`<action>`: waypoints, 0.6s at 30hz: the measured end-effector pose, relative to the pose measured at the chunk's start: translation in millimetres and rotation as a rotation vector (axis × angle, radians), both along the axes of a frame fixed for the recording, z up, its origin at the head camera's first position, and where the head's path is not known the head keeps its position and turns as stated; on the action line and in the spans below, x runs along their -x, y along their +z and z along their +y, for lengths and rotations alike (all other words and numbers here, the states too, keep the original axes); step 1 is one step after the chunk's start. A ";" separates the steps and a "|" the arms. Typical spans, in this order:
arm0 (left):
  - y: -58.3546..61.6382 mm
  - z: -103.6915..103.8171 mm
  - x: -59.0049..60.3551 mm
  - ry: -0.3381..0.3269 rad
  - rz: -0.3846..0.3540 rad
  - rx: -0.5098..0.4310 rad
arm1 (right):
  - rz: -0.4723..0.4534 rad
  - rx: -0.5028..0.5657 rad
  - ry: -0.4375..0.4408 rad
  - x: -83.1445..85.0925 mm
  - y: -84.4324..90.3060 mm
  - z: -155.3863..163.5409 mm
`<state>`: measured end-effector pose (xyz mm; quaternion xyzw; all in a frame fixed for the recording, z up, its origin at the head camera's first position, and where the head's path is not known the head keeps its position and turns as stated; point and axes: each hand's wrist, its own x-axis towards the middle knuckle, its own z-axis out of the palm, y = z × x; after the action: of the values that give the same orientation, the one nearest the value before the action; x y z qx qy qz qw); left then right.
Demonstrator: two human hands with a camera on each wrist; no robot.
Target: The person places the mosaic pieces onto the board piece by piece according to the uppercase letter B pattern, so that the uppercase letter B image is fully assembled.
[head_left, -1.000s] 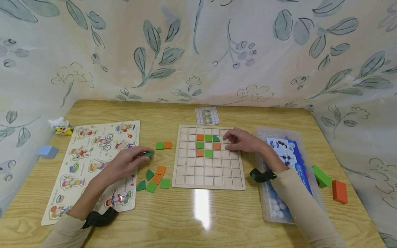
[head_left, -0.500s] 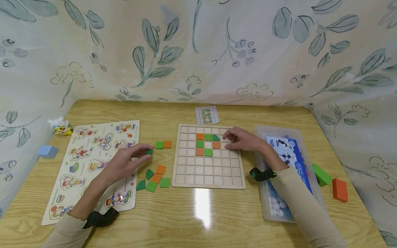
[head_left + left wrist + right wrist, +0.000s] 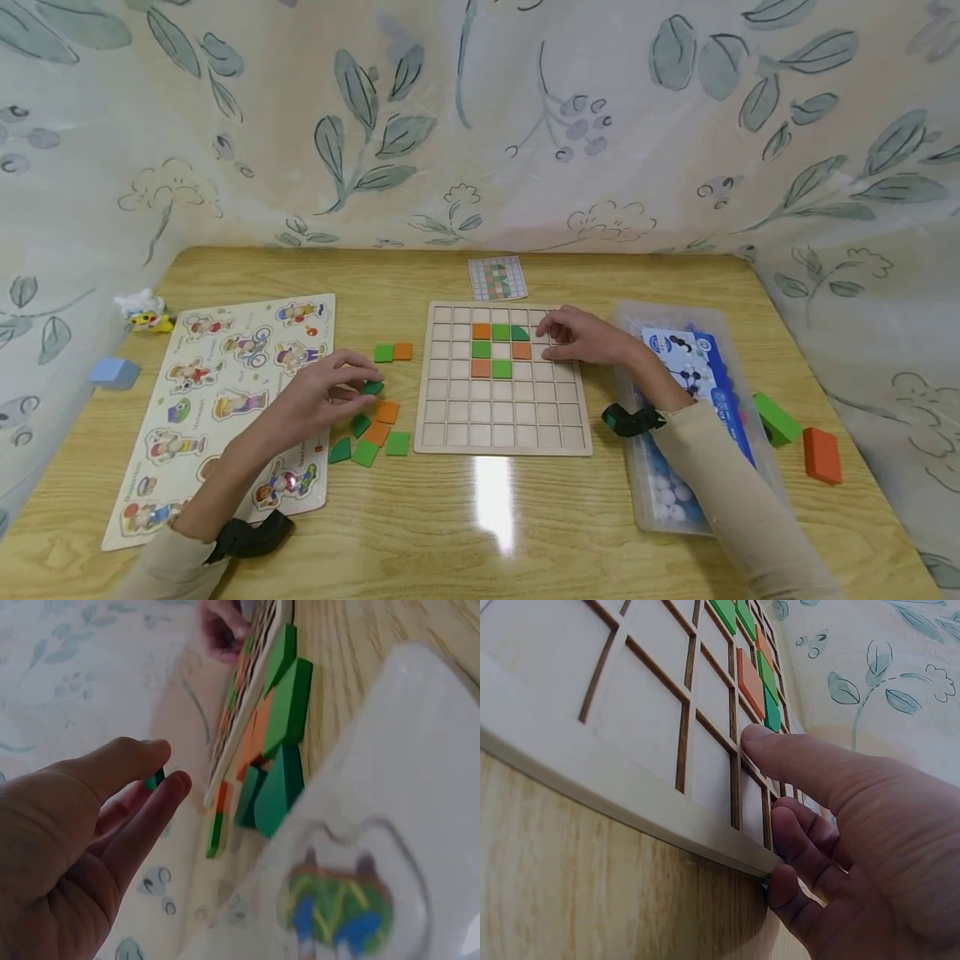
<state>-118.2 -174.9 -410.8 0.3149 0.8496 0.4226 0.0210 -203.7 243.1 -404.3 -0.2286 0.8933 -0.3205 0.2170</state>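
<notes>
We have a dark green tile (image 3: 372, 388) pinched between the thumb and fingertips of the left hand (image 3: 318, 396), much of it hidden, so we cannot tell its full outline. The right hand (image 3: 588, 335) is loosely bent, a small gap between thumb and forefinger, with nothing in it that we can see; its fingertips are at the near side edge of the grid board (image 3: 482, 412), which lies between our hands. To seat a tile well, we would turn it in the fingers until its straight sides match the cell walls, lower it level, then press with one fingertip. The right hand would serve best steadying the rim, since the curved green piece (image 3: 520, 333) in its cell is just beside those fingertips and easily nudged. Just below the left fingertips lie loose tiles (image 3: 386, 412), so we should lift clear of them rather than drag across. Beyond both hands, above the board, a small pattern card (image 3: 497, 277) is worth a glance for orientation. Under the left forearm lies a picture puzzle (image 3: 258, 307), and beneath the right forearm a clear box (image 3: 642, 500), all on the wooden counter (image 3: 420, 525)
</notes>
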 end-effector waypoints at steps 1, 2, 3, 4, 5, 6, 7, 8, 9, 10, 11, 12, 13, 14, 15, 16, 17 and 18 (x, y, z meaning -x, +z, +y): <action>2.0 3.6 0.2 0.000 -0.023 0.002 | -0.001 -0.001 -0.002 -0.3 0.5 0.0; 4.5 8.0 0.8 0.005 -0.048 0.012 | -0.002 -0.003 -0.004 -0.6 1.0 0.0; 7.4 13.4 1.9 0.005 -0.057 0.024 | -0.002 -0.003 -0.005 -0.9 1.1 0.3; 10.2 19.4 3.1 0.009 -0.066 0.038 | -0.002 -0.006 -0.006 -0.8 1.0 0.0; 13.3 26.4 4.7 0.012 -0.067 0.057 | -0.002 -0.008 -0.007 -0.6 0.7 -0.2; 16.2 34.4 6.6 0.015 -0.062 0.076 | -0.003 -0.009 -0.008 -0.4 0.4 -0.2; 18.5 43.2 8.7 0.015 -0.056 0.093 | -0.004 -0.010 -0.010 -0.4 0.2 -0.3; 20.4 52.7 11.1 0.009 -0.042 0.108 | -0.005 -0.011 -0.011 -0.3 0.1 -0.3; 21.0 62.6 13.4 0.002 -0.030 0.118 | -0.007 -0.012 -0.013 -0.3 0.1 -0.2; 21.1 73.5 15.7 -0.005 -0.022 0.134 | -0.008 -0.012 -0.015 -0.3 -0.2 0.3; 20.5 84.6 17.7 -0.014 -0.009 0.148 | -0.008 -0.011 -0.016 -0.2 -0.5 0.8; 19.6 95.7 19.8 -0.024 -0.004 0.165 | -0.007 -0.010 -0.016 -0.1 -0.7 1.2; 18.5 106.6 21.8 -0.036 -0.003 0.184 | -0.004 -0.011 -0.014 0.2 -1.1 1.4; 17.3 117.3 23.7 -0.049 0.000 0.202 | 0.000 -0.011 -0.010 0.6 -1.4 1.7; 16.1 127.4 25.2 -0.061 -0.008 0.220 | 0.006 -0.010 -0.004 1.1 -1.9 1.9; 15.5 137.0 26.9 -0.074 -0.013 0.242 | 0.009 -0.008 0.000 1.3 -2.3 2.1; 14.8 145.8 28.5 -0.084 -0.021 0.261 | 0.012 -0.004 0.006 1.4 -2.4 2.0; 14.5 153.8 30.2 -0.093 -0.034 0.278 | 0.014 0.000 0.012 1.5 -2.4 1.9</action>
<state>-148.4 -21.0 -396.3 0.3410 0.8839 0.3046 0.0982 -205.2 245.0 -406.7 -0.2360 0.8935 -0.3174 0.2126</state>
